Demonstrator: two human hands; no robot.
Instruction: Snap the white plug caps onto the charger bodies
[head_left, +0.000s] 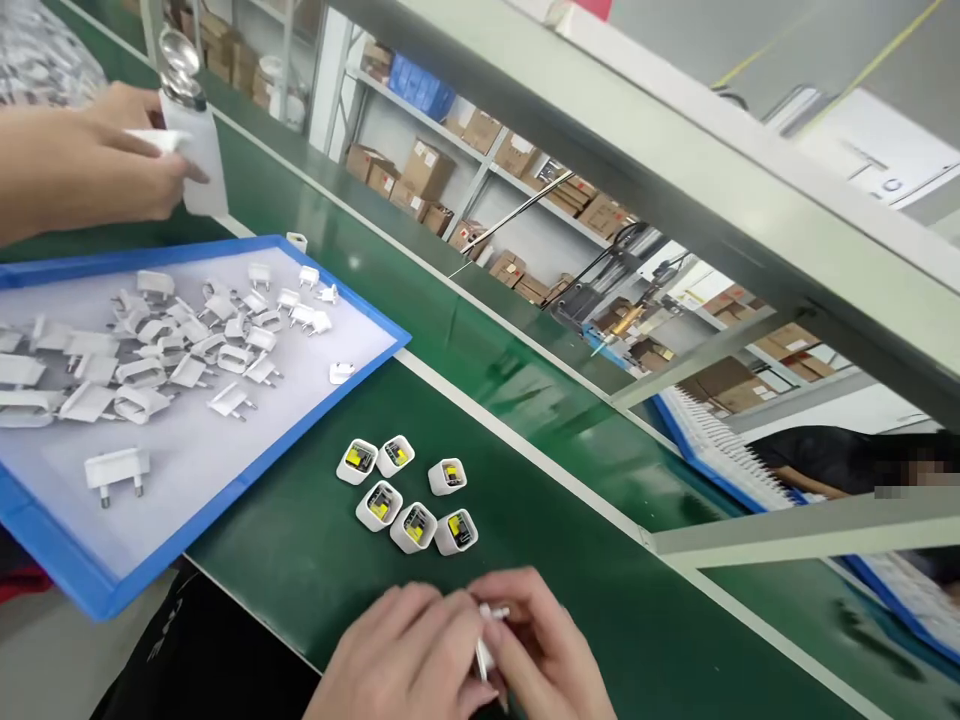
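Note:
At the bottom of the head view, my left hand and my right hand are closed together around a small white plug part. Its pins poke out near my right thumb, while my fingers hide most of it. Just beyond my hands, several white charger housings stand with their open ends up, showing yellow and dark components inside. A blue-rimmed white tray to the left holds many loose white plug covers with two pins.
A co-worker's hand at upper left holds a white cloth against a white bottle. A slanting metal frame crosses above the green table. Another person in dark clothing is at right by blue-edged trays.

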